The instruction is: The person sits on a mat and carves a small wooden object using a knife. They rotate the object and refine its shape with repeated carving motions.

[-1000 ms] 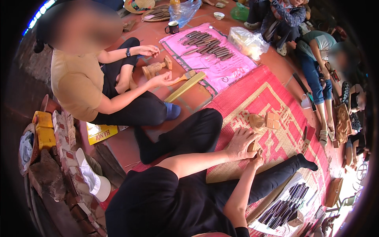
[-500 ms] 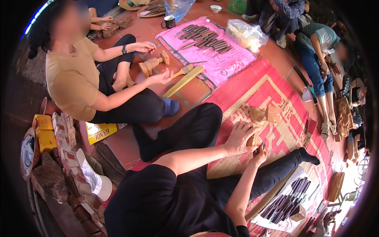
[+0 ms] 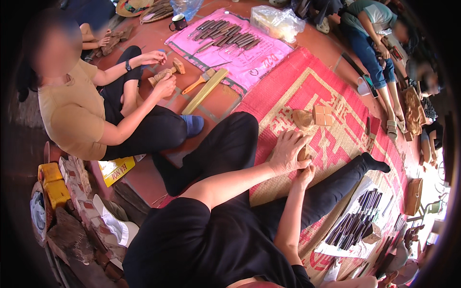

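Note:
My left hand (image 3: 289, 151) is closed over a light brown wood carving (image 3: 302, 153), its fingers stretched along the far side. Just below it, my right hand (image 3: 304, 175) is closed with its fingertips against the carving's near end; whatever it grips is hidden. Beyond my left fingertips are a rounded carved part (image 3: 303, 118) and a square block with crossing grooves (image 3: 322, 115). Whether these join the piece under my hand, I cannot tell. My legs are bent around this spot on a red and straw-coloured mat (image 3: 283, 98).
To the left a person in a tan shirt (image 3: 72, 105) handles a carved wood piece (image 3: 161, 76). A brush (image 3: 199, 80) and a yellowish wood bar (image 3: 204, 91) lie near a pink cloth (image 3: 254, 72) bearing many chisels (image 3: 223, 33). More dark chisels (image 3: 357, 218) lie on white sheeting at right.
The view has shifted, so the scene sits further left and up. My hands stay at the carving, the right slightly turned. The neighbour's near hand has moved onto their carved piece.

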Available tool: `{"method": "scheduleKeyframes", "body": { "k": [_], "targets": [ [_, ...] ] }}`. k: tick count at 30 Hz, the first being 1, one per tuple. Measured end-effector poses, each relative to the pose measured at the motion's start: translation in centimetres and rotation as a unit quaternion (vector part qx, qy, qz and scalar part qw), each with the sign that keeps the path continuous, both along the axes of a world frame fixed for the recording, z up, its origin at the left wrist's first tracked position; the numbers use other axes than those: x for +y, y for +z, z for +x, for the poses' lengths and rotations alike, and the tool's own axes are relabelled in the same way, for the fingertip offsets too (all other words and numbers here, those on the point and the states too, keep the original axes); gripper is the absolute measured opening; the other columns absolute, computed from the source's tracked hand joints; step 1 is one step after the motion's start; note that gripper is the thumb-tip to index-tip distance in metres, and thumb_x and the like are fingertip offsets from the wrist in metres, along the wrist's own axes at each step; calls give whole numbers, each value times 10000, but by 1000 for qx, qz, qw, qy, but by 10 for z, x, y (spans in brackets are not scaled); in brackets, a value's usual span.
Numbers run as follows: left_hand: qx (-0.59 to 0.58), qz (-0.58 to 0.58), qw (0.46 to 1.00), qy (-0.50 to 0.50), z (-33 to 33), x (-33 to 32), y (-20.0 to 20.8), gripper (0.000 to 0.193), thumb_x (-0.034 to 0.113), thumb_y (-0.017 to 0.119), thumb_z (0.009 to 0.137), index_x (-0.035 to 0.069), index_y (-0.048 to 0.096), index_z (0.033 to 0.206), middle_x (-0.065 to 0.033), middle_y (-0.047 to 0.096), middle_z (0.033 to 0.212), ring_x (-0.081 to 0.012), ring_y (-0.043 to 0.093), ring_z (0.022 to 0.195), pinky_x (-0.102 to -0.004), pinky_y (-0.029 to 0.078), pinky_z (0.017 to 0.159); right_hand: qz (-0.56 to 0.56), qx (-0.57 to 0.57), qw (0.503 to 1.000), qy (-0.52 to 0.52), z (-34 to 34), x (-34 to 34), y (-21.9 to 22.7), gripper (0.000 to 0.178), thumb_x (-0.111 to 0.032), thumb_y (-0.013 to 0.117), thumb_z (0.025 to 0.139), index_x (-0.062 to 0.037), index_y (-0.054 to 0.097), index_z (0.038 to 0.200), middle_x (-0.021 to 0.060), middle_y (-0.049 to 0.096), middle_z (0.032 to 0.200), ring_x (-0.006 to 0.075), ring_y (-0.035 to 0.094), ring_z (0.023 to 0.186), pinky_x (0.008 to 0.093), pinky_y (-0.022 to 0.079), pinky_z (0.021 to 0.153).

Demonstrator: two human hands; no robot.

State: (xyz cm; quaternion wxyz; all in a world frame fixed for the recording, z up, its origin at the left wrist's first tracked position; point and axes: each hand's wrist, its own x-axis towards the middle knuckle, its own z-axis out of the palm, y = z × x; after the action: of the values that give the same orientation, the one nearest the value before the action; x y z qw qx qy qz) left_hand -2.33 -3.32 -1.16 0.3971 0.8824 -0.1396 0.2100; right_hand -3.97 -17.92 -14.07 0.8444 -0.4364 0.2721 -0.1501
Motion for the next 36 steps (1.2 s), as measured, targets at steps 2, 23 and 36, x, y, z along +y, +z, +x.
{"method": "scheduleKeyframes", "body": {
  "k": [2, 23, 36],
  "targets": [
    [5, -6, 1000, -11, 1, -1, 2, 725, 445, 735, 684, 108, 540, 1295, -119, 532, 1180, -322, 487, 1130, -493, 348, 1029, 27, -4, 1000, 3, -8, 8, -10, 160, -171, 628, 971, -85, 494, 962, 132, 644, 1094, 224, 658, 996, 345, 593, 791],
    [-9, -32, 999, 12, -2, 2, -1, 721, 424, 744, 710, 96, 521, 1311, -126, 530, 1173, -320, 492, 1125, -473, 368, 1007, 11, 54, 998, 34, 17, -30, -29, 107, -99, 656, 935, -35, 571, 947, 130, 667, 986, 254, 687, 893, 389, 589, 792],
    [-29, -37, 999, 18, -2, 5, 1, 694, 347, 759, 689, 85, 533, 1291, -127, 543, 1157, -317, 513, 1093, -463, 386, 986, -68, 136, 988, 36, 28, -35, -8, 137, -95, 684, 911, -66, 569, 980, 103, 660, 1001, 209, 660, 891, 381, 544, 778]
  ]
}}
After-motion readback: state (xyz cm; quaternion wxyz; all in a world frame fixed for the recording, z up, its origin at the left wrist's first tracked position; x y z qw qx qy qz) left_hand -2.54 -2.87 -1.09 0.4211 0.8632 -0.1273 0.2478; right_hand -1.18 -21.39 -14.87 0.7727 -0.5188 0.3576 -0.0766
